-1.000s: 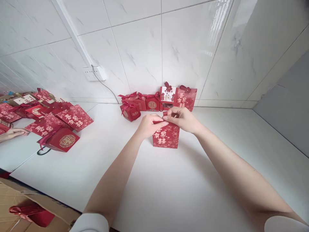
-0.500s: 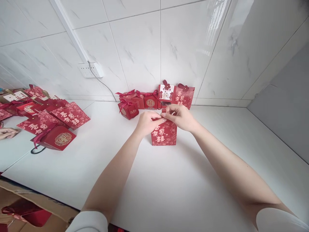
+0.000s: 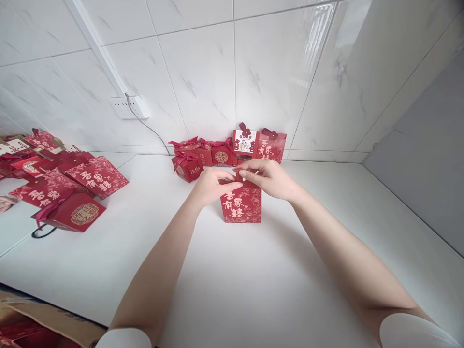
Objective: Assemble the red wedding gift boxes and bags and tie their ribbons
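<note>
A small red gift box (image 3: 241,207) with pink characters and a flower pattern stands upright on the white table (image 3: 253,280) in front of me. My left hand (image 3: 209,186) pinches the left side of its top flap, fingers closed. My right hand (image 3: 268,178) pinches the same top edge from the right, fingers closed on the flap. Both hands meet above the box's top.
A row of finished red boxes (image 3: 224,150) with ribbons stands against the tiled wall behind. Flat red boxes (image 3: 96,176) and a red bag (image 3: 74,215) lie at the left. Another person's hand (image 3: 4,203) shows at the left edge. A cardboard carton (image 3: 43,324) sits bottom left.
My hands stay pinched on the box's top flap, shifting only slightly over the top edge. The camera has turned a little, so everything sits further left in the picture.
</note>
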Action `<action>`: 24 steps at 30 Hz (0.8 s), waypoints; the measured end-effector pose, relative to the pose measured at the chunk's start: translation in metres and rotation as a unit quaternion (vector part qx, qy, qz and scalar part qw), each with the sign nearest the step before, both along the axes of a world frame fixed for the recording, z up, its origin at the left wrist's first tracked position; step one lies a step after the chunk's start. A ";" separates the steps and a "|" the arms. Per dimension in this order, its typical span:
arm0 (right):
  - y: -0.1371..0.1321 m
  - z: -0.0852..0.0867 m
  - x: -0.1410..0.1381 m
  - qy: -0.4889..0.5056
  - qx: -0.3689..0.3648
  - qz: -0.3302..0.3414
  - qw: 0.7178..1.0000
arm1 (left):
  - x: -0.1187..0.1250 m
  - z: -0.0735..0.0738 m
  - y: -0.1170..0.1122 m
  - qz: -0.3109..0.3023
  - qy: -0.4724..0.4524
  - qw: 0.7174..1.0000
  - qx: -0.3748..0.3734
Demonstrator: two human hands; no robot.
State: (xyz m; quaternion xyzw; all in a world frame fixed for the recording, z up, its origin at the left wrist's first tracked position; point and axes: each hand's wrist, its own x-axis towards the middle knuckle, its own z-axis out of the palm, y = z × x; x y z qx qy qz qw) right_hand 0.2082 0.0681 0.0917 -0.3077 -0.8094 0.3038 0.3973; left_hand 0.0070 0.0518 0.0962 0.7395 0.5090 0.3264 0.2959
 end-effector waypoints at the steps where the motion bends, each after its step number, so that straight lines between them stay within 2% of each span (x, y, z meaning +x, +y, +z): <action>1: -0.001 0.001 0.001 0.006 -0.006 0.002 1.000 | 0.000 0.000 -0.001 -0.007 -0.005 1.000 -0.001; 6: -0.003 0.007 0.008 -0.016 -0.013 -0.013 1.000 | 0.002 -0.001 -0.002 -0.020 0.002 1.000 0.002; 13: 0.000 0.008 0.019 -0.104 0.037 -0.029 0.993 | 0.001 0.000 -0.002 -0.010 0.013 1.000 -0.005; 18: -0.003 0.006 0.017 -0.130 0.078 -0.029 0.988 | 0.001 -0.001 -0.001 -0.003 0.015 1.000 -0.002; 24: -0.006 0.005 0.013 -0.133 0.070 -0.058 0.987 | -0.001 0.000 -0.002 -0.007 0.027 1.000 0.011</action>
